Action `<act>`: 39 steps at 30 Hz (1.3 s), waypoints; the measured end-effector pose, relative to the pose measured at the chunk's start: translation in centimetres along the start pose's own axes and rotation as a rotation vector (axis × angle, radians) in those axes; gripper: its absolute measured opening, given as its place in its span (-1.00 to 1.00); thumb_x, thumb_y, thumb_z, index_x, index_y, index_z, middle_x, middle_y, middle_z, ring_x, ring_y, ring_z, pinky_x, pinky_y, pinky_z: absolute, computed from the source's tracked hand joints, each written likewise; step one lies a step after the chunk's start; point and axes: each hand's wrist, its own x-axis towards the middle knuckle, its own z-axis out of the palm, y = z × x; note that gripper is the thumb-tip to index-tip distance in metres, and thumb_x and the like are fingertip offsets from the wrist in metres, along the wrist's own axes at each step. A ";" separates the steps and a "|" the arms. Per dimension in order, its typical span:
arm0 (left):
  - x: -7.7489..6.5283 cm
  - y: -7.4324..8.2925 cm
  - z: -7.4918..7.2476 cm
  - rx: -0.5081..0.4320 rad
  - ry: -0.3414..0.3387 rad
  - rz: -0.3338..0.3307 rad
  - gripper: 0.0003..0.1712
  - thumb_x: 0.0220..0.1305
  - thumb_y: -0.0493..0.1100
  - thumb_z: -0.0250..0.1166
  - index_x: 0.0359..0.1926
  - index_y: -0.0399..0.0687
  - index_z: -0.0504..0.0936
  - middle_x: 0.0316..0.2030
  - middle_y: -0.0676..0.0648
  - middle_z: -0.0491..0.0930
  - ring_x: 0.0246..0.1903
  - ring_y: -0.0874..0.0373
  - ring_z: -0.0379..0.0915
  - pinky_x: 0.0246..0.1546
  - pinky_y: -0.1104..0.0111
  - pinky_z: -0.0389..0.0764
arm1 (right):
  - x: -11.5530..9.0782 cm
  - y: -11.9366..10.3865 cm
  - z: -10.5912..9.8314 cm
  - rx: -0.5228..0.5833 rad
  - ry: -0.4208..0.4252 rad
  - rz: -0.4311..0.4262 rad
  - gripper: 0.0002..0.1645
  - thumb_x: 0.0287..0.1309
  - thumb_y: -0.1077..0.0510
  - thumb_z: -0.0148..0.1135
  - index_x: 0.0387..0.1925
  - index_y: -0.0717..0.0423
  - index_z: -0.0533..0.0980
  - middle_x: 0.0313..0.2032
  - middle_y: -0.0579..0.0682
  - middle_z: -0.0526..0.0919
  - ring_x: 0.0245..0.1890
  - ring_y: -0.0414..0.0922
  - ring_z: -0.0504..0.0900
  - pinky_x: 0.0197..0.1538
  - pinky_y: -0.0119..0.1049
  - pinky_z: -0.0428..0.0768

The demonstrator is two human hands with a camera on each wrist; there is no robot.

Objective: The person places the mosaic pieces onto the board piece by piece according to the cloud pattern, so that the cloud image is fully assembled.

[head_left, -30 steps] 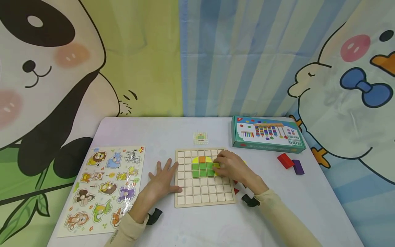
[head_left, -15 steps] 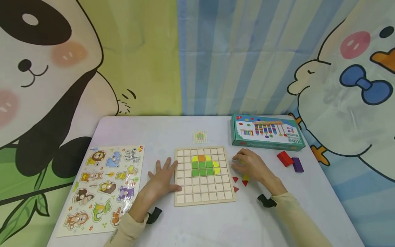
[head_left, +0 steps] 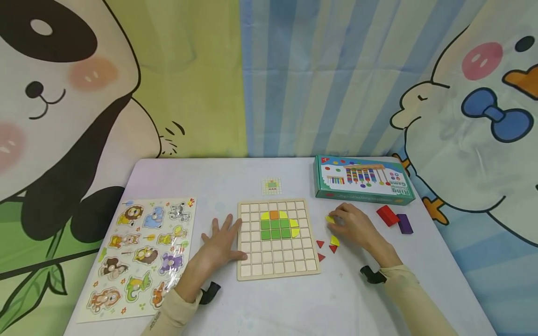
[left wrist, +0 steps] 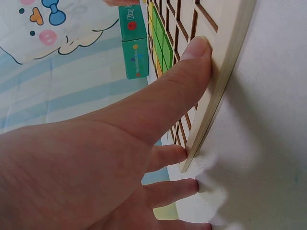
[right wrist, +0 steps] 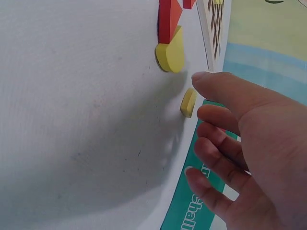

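My left hand (head_left: pixel 222 242) lies with spread fingers at the left edge of the wooden grid board (head_left: pixel 269 258); in the left wrist view its thumb (left wrist: pixel 168 88) rests on the rim. Green square tiles (head_left: pixel 275 228), an orange square (head_left: pixel 274 214) and yellow rounded tiles (head_left: pixel 295 232) sit in the board's cells. Right of the board, my right hand (head_left: pixel 353 226) hovers over the table, thumb and fingertips apart beside a loose yellow rounded tile (right wrist: pixel 188 103). Nearer me lies another yellow tile (head_left: pixel 335 241), touching one of several red triangles (head_left: pixel 333 249).
A pattern card (head_left: pixel 272 186) lies behind the board. At the back right stands a green game box (head_left: pixel 364 182), with red blocks (head_left: pixel 388 216) and a purple block (head_left: pixel 405 224) before it. An animal puzzle board (head_left: pixel 143 256) covers the table's left side.
My right hand has let go of a yellow tile at the coloured tiles' right side and moved right, off the board, to the loose yellow tiles. My left hand stays put.
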 end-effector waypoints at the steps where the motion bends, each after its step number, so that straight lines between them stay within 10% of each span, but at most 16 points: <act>1: 0.0 0.0 0.0 0.000 -0.001 0.001 0.21 0.03 0.11 0.56 0.58 -0.12 0.11 0.59 -0.35 -0.10 0.49 -0.59 -0.37 0.15 -0.67 -0.08 | -0.1 0.0 0.0 0.002 -0.006 0.007 -0.56 0.02 0.00 0.59 -0.06 0.07 0.73 -0.11 -0.02 0.65 -0.10 -0.09 0.60 0.04 -0.07 0.70; 31: 0.0 0.1 0.0 -0.012 0.004 0.001 0.20 0.03 0.09 0.57 0.58 -0.12 0.12 0.59 -0.36 -0.10 0.49 -0.60 -0.39 0.15 -0.67 -0.10 | -0.5 0.5 0.4 -0.026 0.050 0.015 -0.63 -0.02 -0.02 0.61 -0.23 0.09 0.74 -0.24 -0.05 0.69 -0.23 -0.13 0.62 -0.07 -0.10 0.71; 39: -0.1 0.1 0.0 -0.009 0.006 -0.001 0.20 0.03 0.09 0.57 0.58 -0.12 0.13 0.59 -0.35 -0.09 0.49 -0.60 -0.37 0.15 -0.67 -0.09 | -0.3 0.4 -0.3 0.024 -0.042 0.040 -0.50 0.04 0.01 0.57 0.04 0.05 0.70 -0.10 0.00 0.67 -0.11 -0.08 0.60 0.03 -0.04 0.70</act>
